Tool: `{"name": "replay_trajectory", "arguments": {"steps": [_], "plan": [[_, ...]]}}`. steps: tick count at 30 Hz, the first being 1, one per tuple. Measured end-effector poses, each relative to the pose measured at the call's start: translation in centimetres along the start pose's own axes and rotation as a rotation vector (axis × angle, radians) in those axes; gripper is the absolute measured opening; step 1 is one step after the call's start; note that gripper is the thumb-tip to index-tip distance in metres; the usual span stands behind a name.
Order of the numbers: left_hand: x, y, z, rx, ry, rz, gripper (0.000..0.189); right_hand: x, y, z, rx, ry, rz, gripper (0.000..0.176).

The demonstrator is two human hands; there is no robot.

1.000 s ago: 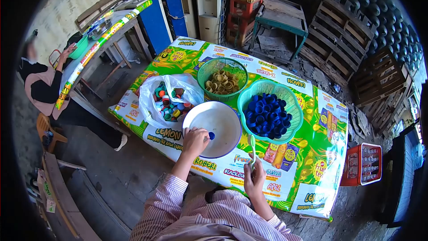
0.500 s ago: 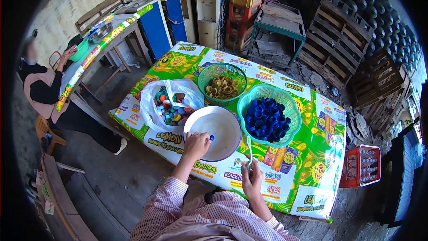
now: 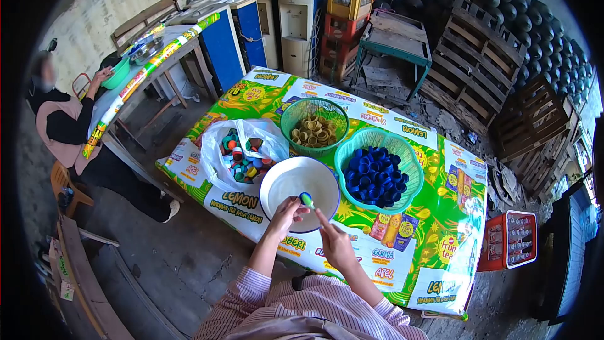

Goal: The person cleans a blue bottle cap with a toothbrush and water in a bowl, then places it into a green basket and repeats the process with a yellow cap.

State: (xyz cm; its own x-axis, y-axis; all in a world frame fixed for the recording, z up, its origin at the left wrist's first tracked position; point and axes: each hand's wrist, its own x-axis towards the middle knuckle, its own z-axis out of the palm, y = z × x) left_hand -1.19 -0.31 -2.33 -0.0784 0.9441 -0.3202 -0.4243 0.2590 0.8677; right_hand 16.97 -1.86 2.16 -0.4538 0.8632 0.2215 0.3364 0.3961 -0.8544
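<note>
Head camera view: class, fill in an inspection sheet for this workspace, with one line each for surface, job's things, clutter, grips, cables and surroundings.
Surface: table under a printed plastic cover.
Job's things: white bowl; blue cap above it; thin green tool; plastic bag of mixed caps; green basket of tan caps; teal basket of blue caps.
Clutter: litter on the floor.
Grips: left hand pinches the blue cap; right hand holds the thin green tool, tip at the cap.
Cables: nothing seen.
Surroundings: wooden pallets, red bottle crate, water dispenser, seated person at another table.
</note>
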Motion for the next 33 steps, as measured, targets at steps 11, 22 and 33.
{"name": "replay_trajectory", "arguments": {"steps": [11, 22, 33], "plan": [[-0.5, 0.2, 1.1, 0.114, 0.067, 0.075, 0.015, 0.7, 1.4, 0.4, 0.020, 0.023, -0.040, 0.051], [-1.1, 1.3, 1.3, 0.124, 0.044, 0.126, 0.019, 1.5, 0.5, -0.8, 0.012, 0.033, 0.188, 0.050], [-1.7, 2.2, 2.0, 0.189, 0.038, 0.171, 0.018, 0.9, 0.3, 0.9, 0.016, 0.079, -0.169, 0.053]]}}
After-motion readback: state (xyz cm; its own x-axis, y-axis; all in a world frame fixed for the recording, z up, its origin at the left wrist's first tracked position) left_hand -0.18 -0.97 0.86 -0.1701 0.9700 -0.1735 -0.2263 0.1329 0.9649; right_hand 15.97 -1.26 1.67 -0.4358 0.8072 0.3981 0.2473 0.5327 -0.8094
